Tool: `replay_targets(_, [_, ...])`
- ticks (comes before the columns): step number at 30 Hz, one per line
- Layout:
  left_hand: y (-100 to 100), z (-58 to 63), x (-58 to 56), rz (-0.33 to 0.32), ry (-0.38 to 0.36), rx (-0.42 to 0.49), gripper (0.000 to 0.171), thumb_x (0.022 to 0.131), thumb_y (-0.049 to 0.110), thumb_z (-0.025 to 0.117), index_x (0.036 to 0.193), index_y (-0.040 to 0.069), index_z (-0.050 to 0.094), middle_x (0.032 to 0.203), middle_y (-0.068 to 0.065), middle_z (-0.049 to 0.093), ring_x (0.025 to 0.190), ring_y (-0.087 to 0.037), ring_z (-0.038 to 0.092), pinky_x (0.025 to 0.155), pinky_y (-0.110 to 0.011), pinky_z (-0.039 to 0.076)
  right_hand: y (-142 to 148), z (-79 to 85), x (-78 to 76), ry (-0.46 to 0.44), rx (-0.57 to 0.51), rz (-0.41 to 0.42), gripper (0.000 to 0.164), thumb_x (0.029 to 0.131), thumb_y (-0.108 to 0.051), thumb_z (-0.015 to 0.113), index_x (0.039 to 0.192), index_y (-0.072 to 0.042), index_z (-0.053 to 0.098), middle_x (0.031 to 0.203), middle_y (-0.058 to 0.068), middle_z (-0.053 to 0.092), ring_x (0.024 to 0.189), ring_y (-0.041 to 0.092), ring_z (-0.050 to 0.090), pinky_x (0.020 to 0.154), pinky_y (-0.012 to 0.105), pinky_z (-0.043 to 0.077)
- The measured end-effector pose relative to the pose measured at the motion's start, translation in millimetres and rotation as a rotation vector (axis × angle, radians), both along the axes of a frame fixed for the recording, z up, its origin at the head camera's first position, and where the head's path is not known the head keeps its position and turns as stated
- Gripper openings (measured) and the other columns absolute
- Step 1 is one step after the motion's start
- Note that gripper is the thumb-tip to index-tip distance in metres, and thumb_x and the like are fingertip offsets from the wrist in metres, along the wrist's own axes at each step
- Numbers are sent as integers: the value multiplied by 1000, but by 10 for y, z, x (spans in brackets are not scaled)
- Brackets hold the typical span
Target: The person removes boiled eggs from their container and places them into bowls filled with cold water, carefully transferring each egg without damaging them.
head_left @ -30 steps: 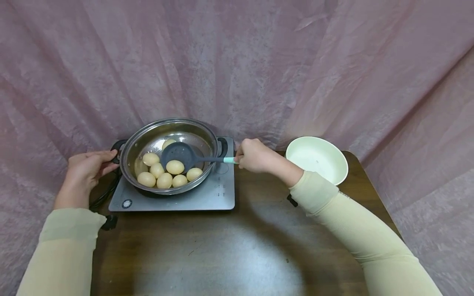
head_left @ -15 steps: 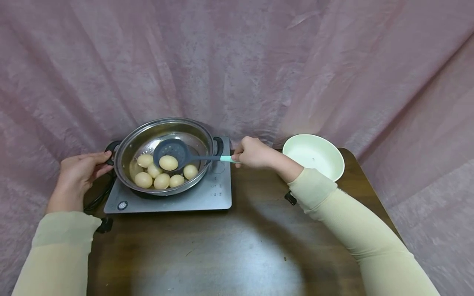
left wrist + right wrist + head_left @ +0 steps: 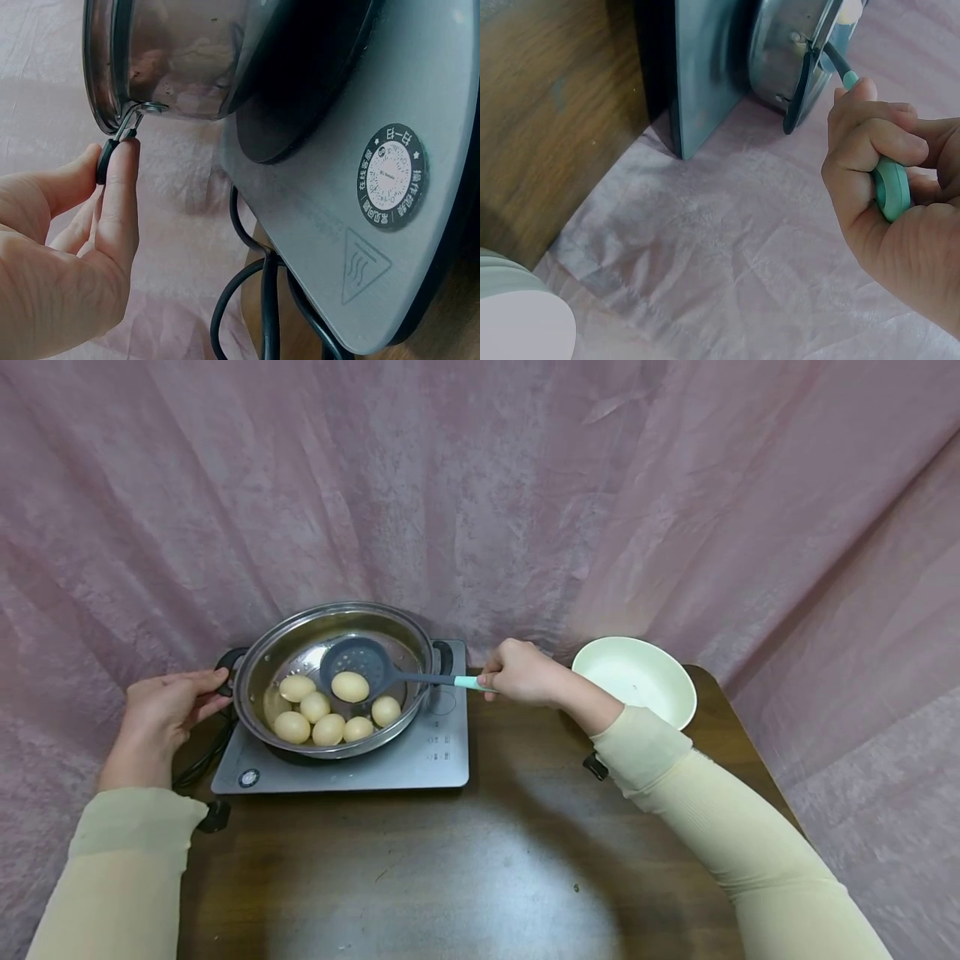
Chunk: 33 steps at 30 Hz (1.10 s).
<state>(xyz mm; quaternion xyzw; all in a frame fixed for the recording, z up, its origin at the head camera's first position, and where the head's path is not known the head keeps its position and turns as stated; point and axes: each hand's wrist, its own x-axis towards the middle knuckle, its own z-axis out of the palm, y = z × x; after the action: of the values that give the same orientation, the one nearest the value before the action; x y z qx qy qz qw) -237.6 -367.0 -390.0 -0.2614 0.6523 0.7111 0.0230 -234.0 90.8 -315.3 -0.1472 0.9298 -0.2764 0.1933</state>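
In the head view my left hand (image 3: 161,714) pinches the black left handle (image 3: 105,161) of a wide steel pot (image 3: 247,697) between thumb and fingers. Several pale eggs (image 3: 292,727) lie gathered at the pot's near side. My right hand (image 3: 525,675) grips the mint-green handle (image 3: 891,189) of a dark grey slotted spoon (image 3: 423,677), its fingers curled round it in the right wrist view. The spoon's perforated bowl is inside the pot, with one egg (image 3: 349,687) resting in it.
The pot is on a grey flat cooktop (image 3: 420,768), black cables (image 3: 266,300) beside it. A pale green bowl (image 3: 637,681) stands at the right end of the wooden table (image 3: 420,877). Pink curtain (image 3: 480,502) hangs behind.
The slotted spoon dipped slightly left, then came back a little right and up, with an egg in its bowl. An egg seen behind it earlier is now out of sight. The left hand stays on the handle.
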Motion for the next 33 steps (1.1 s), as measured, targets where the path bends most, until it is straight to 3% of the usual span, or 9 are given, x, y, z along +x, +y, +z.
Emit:
replay_targets(15, [10,-18,-50,18,11,-11,12,70,22,83,78,19,75,72,7,66,59,-12,68,60,-25,61,101,19,-7,35,-17,-48,27,95,-24,56,74,-15,72,53,-2,53,51,12,43,45,21,34])
replay_targets(26, [6,-32,-41,13,11,-4,12,72,22,82,80,18,76,75,7,66,61,-12,68,61,-25,61,291,28,5,-7,-80,-77,23,95,-24,56,88,-9,72,56,0,58,56,13,48,51,22,41])
replay_targets(33, [7,-82,-53,18,5,30,15,70,20,83,82,17,75,74,6,66,61,-13,68,64,-27,61,479,74,15,-74,-166,-108,24,96,-20,55,87,-5,70,61,0,57,52,10,43,44,19,33])
